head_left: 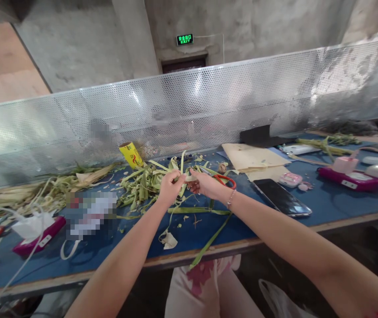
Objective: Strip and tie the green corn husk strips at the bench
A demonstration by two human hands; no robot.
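Note:
Over the blue table (189, 238), my left hand (171, 187) pinches a pale green leaf strip (182, 164), one end of which sticks up above the fingers. Close on its right, my right hand (205, 183) has its fingers closed around part of the same pale strips, with the thumb on top. Behind and left of my hands lies a pile of green plant strips (142, 185). Orange-handled scissors (226, 180) rest just beyond my right wrist. A long green leaf (211, 240) hangs over the front edge of the table.
A black phone (283, 197), a pink case (290, 179) and brown paper (253, 160) are at right. Magenta power strips (349, 180) with cables lie on both sides. A yellow box (131, 154) stands by the perforated metal screen (189, 110). Dried husks (19, 196) lie at left.

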